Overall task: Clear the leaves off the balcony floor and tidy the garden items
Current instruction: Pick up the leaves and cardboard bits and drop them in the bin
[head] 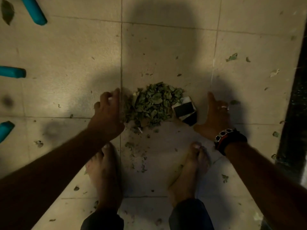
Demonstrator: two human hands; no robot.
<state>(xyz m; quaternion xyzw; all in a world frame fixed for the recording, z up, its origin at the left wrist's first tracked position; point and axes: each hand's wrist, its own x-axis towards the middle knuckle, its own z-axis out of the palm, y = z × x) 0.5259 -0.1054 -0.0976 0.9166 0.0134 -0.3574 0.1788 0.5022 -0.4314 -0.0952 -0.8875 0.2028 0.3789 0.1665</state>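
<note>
Blue legs: three blue plastic legs point(34, 11) stand at the left edge of the tiled floor point(74, 52), one above the other in the view, well apart from the hands.
Big leaf: one dark leaf point(7, 11) lies in the top left corner of the floor, beside the upper blue leg.
Left hand: the left hand point(106, 113) is low over the floor, its fingers loosely curved and a little apart, holding nothing; its side is just at the left edge of the pile.
Leaf pile: the pile of dry green leaves point(152, 105) lies in the middle of the floor, between the two hands and in front of the bare feet point(186, 171).
Card pieces: some black and white flat pieces point(185, 110) lie touching the right edge of the pile.
Right hand: the right hand point(215, 117) is spread flat with straight fingers, gripping nothing, just beside the card pieces; whether it touches them I cannot tell. It has a ring, and a watch point(227, 138) is on the wrist.
Loose leaves: small leaf bits point(231, 57) are scattered over the floor, many toward the right edge.
Dark strip: a black strip point(297, 100) runs along the right edge of the floor.
</note>
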